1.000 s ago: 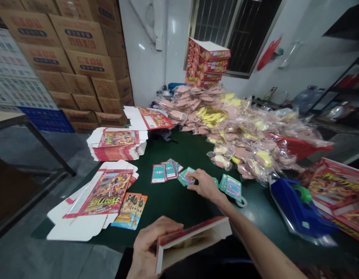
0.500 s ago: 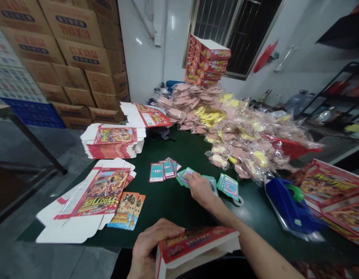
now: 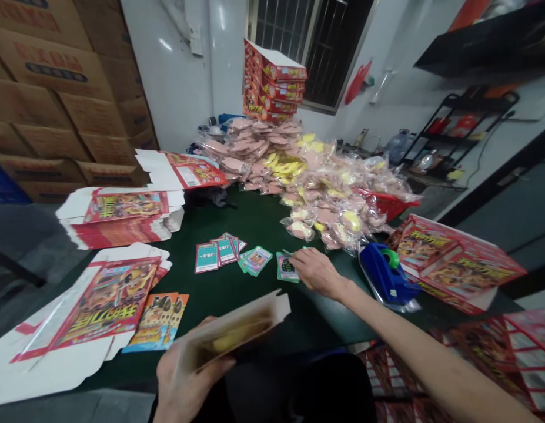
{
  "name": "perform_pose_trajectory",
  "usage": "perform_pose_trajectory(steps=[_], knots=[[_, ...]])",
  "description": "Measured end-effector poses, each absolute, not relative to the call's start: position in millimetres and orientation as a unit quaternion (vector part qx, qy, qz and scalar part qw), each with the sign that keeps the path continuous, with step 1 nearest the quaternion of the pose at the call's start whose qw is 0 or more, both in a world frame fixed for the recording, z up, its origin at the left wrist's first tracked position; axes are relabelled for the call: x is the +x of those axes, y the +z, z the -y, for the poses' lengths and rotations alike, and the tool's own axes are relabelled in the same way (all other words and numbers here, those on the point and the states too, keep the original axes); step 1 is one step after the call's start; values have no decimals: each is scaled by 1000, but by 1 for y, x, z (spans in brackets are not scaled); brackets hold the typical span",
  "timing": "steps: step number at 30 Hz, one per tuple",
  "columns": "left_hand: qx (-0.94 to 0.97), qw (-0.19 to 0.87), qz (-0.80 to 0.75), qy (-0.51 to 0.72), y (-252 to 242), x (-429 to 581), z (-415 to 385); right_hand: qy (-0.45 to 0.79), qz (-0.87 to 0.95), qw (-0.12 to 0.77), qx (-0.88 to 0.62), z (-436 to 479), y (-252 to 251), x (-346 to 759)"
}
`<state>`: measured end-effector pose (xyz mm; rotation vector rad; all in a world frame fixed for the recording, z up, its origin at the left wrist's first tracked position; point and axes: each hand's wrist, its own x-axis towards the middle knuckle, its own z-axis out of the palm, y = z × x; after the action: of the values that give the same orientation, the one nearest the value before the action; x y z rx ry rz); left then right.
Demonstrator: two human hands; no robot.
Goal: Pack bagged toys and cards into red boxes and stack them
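Note:
My left hand [image 3: 188,376] grips a small open carton [image 3: 243,311], tilted so that its open side faces me. Something yellow [image 3: 234,338] lies inside it. My right hand [image 3: 318,273] is at the right end of the row of cards, fingers closed at the edge of the cards there and partly hiding them. Just left of its fingertips lies a green-edged card pile [image 3: 287,267] with a dark picture. Further left are a fanned green card pile [image 3: 257,259] and teal cards with a red border [image 3: 219,252].
Flattened red cartons [image 3: 117,299] and orange picture cards [image 3: 160,320] lie at left, with a carton stack [image 3: 126,217] behind. Bagged pink and yellow pieces [image 3: 294,170] are heaped at the back. A blue tape dispenser [image 3: 387,273] and filled-out red boxes [image 3: 457,255] stand right.
My right hand has moved from the left green pile to the right end of the cards. The carton has been turned so its opening faces me. The view has swung right.

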<state>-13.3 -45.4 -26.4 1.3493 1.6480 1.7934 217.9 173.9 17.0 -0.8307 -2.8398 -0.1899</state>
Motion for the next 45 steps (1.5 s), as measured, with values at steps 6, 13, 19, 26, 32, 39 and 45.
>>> perform_pose_trajectory(steps=[6,13,19,26,32,39,45], knots=[[315,184,-689,627,-38,-6,48,-5,971,69,-228,-190,-4,221],[300,209,-675,641,-29,3,46,-3,969,88,-232,-187,0,213],[361,197,-657,632,-39,-9,47,-22,945,170,-279,-166,-20,207],[456,162,-639,597,-26,-10,44,26,925,248,-286,-172,-28,212],[349,240,-616,664,-23,5,42,66,900,327,-282,-178,-7,220],[363,270,-592,667,-21,0,37,93,753,536,-369,-146,49,244],[440,347,-522,643,-6,11,31,240,765,554,-226,-51,108,241]])
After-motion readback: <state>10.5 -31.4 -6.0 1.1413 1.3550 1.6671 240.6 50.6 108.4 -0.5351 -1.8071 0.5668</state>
